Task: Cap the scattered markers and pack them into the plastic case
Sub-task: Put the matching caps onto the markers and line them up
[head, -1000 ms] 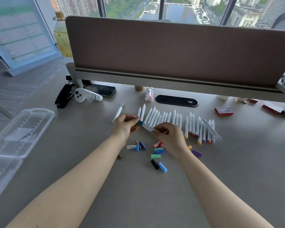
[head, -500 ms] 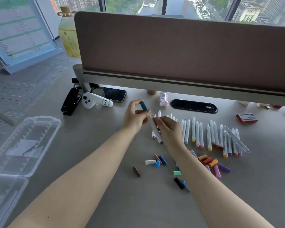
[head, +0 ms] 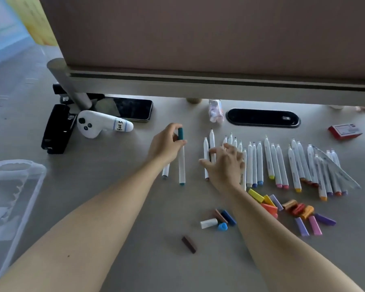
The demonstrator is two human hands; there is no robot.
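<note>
My left hand [head: 167, 144] pinches the teal cap end of a white marker [head: 181, 163] that lies on the desk left of the row, beside another capped marker [head: 165, 172]. My right hand [head: 226, 163] hovers with fingers spread over the left end of a row of uncapped white markers [head: 259, 163], thumb and forefinger touching the two leftmost ones. Loose caps lie in front: a small group [head: 219, 220], a lone brown cap [head: 189, 244], and a colourful pile [head: 293, 209]. The clear plastic case [head: 11, 182] lies open at the far left edge.
A phone [head: 131, 109], a white controller [head: 101, 125] and a black stapler [head: 57, 129] lie at the back left. A black cable port [head: 262, 118] and a red box [head: 345, 131] sit at the back right. A clear ruler [head: 337, 169] rests on the rightmost markers. The partition [head: 198, 39] overhangs.
The teal cap now sits on the marker, which my left hand has brought down onto the desk. My right hand has let go and moved onto the row. The view has dropped closer.
</note>
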